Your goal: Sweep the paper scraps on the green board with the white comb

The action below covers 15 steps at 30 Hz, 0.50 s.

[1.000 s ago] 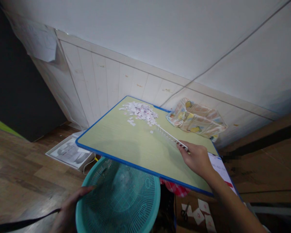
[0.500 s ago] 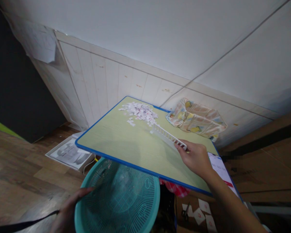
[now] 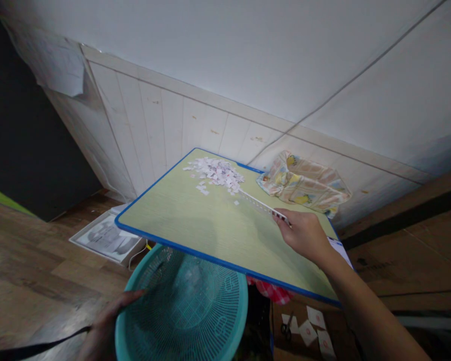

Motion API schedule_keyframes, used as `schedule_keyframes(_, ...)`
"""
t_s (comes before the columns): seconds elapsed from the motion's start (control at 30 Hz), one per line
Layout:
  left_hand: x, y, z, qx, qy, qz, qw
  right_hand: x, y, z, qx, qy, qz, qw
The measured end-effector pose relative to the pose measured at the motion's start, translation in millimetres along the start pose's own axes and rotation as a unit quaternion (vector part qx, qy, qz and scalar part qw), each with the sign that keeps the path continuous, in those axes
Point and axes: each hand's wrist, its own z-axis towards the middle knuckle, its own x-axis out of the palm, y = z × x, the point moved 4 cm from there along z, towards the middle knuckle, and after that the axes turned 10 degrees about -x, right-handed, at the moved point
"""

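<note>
My right hand [image 3: 304,233] is closed on one end of a long white slotted plastic strip [image 3: 261,204], held over the table [image 3: 165,220] with its thin edge facing me. The strip's far end reaches the near edge of a heap of small white paper scraps [image 3: 218,173]. One loose scrap [image 3: 236,202] lies just below that end. At the lower left, my left hand [image 3: 115,313] grips the rim of a turquoise plastic basket [image 3: 188,301], which is under the table's front edge. Its thumb lies over the rim; the other fingers are hidden.
A patterned cloth-covered basket [image 3: 304,183] stands at the table's back right, against the wall. Scissors [image 3: 286,328] and several white cards [image 3: 308,332] lie below on the right. On the floor at left is a white box [image 3: 107,238]. A cable [image 3: 323,105] runs along the wall.
The white strip has turned from showing its slotted face to nearly edge-on. My right hand has shifted slightly up and left. My left hand and the turquoise basket are practically unmoved.
</note>
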Motion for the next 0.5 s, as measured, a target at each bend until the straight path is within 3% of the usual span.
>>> schedule_keyframes(0.07, 1.1, -0.5, -1.6, 0.013, -0.006, 0.012, 1.0, 0.9, -4.3, 4.4, 0.005, 0.0, -0.011, 1.0)
schedule_keyframes(0.27, -1.5, 0.3, 0.9, 0.019, -0.003, 0.018, 1.0, -7.0, 2.6, -5.1, 0.022, -0.076, 0.018, 0.997)
schedule_keyframes(0.5, -1.6, -1.0, -0.3, 0.005, -0.001, 0.012, 1.0, -4.6, 19.8, -15.6, -0.006, -0.047, 0.031, 0.998)
